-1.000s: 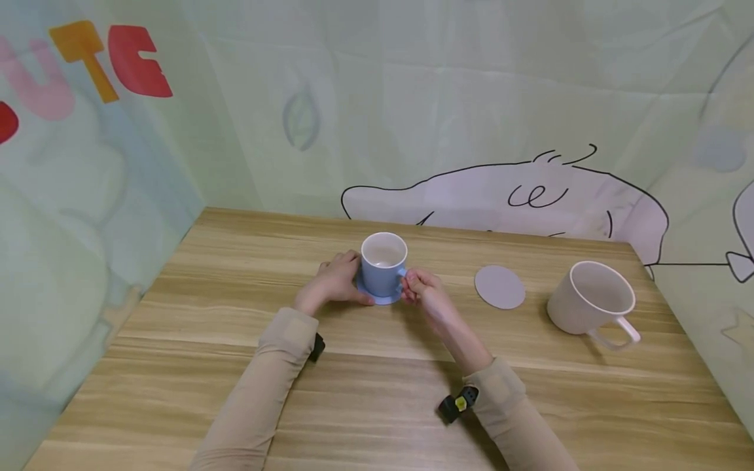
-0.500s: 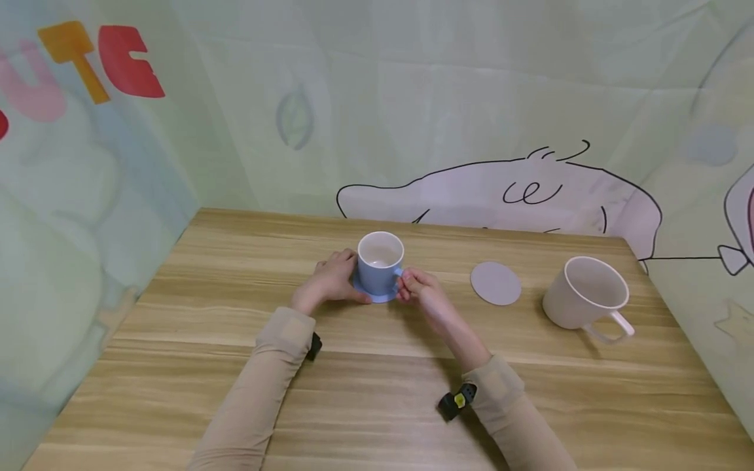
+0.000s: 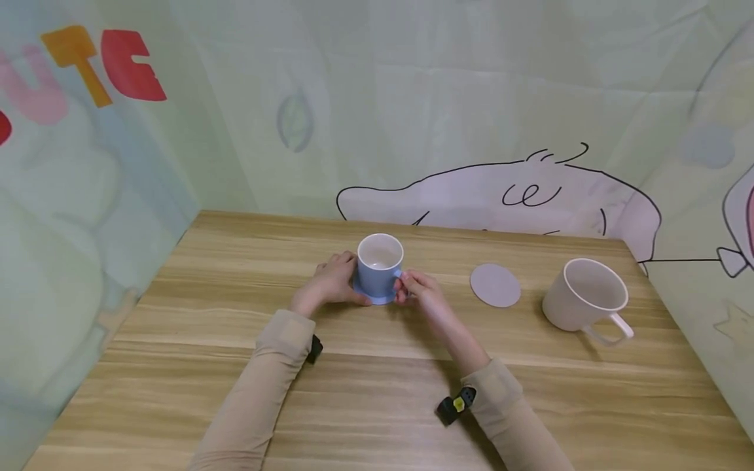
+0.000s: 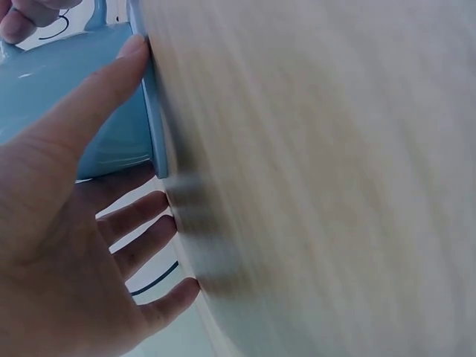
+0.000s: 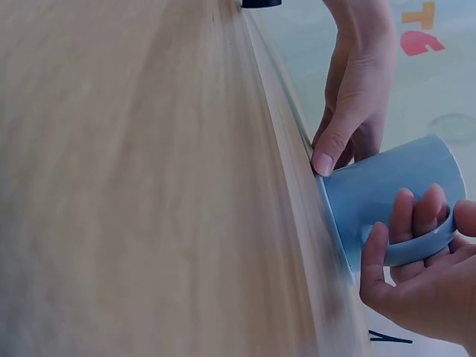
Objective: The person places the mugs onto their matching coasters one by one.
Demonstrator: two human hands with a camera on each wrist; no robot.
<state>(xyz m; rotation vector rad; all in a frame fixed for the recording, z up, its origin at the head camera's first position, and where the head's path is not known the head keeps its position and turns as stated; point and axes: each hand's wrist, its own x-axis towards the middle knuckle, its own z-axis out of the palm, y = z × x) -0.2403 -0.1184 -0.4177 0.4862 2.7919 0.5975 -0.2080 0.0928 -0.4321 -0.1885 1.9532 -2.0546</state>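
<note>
A small light-blue mug (image 3: 377, 281) with a white inside stands upright on a round blue coaster (image 3: 380, 301) towards the back of the table. My left hand (image 3: 334, 281) holds the coaster from the left side: in the left wrist view the thumb (image 4: 97, 93) lies at the coaster's edge, and the index finger goes behind the mug. The other fingers spread with their tips at the tabletop. My right hand (image 3: 421, 288) grips the mug's handle (image 5: 420, 248) from the right, with fingers curled through the loop in the right wrist view.
A round grey-lilac coaster (image 3: 495, 285) lies flat to the right of the mug. Farther right stands a larger pale mug (image 3: 580, 301), its handle towards the front right. A printed cloth (image 3: 365, 118) hangs behind the wooden table (image 3: 365, 405).
</note>
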